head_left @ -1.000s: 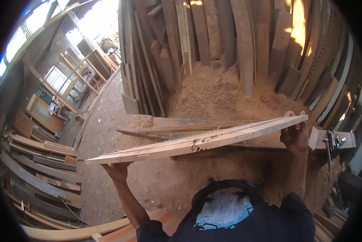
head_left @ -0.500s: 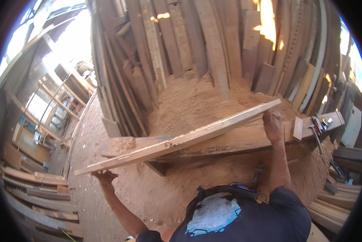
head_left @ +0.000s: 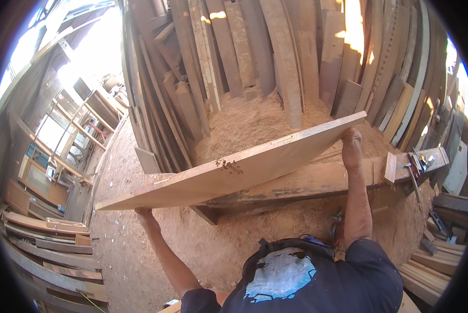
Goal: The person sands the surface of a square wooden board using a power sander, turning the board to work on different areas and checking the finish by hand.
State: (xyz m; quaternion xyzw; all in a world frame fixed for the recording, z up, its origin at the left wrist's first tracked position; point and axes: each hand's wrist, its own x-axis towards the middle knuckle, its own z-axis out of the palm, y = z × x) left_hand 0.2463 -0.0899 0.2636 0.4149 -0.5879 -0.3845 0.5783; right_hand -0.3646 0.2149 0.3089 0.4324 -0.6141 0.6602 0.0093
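Hands grip opposite ends of a long plank [head_left: 234,169]: left hand [head_left: 143,213] cupped beneath, right hand [head_left: 351,143] closed around the raised end.

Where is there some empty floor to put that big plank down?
Sawdust floor left of the bench, between the leaning boards and stacked planks, lies bare. Tools crowd the bench's right end.

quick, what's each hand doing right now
left hand: under the low end of the long plank, grip hidden.
right hand: closed on the plank's high end.
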